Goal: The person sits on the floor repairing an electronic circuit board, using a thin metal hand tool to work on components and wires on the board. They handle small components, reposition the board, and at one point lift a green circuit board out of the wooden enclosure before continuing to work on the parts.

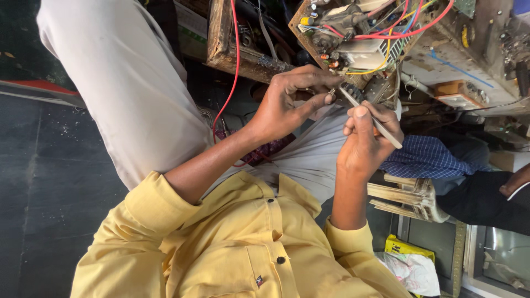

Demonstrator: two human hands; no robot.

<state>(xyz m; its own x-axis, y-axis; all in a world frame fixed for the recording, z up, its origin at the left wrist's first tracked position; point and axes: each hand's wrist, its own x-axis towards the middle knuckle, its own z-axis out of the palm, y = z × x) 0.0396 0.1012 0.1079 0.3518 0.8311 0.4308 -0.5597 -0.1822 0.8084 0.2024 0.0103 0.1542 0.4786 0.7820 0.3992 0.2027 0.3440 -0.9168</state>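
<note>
My right hand (367,143) pinches a slim pair of tweezers (371,117) between thumb and fingers, its tip set against a small dark component (355,92) at the edge of the circuit board (353,38). My left hand (292,102) closes its fingertips on that same edge, just beside the tip. Red, yellow and blue wires (397,27) loop over the board. Below, my yellow sleeves (165,221) frame a lap in pale trousers (127,83); another person's blue checked sleeve (430,157) lies near my right hand.
</note>
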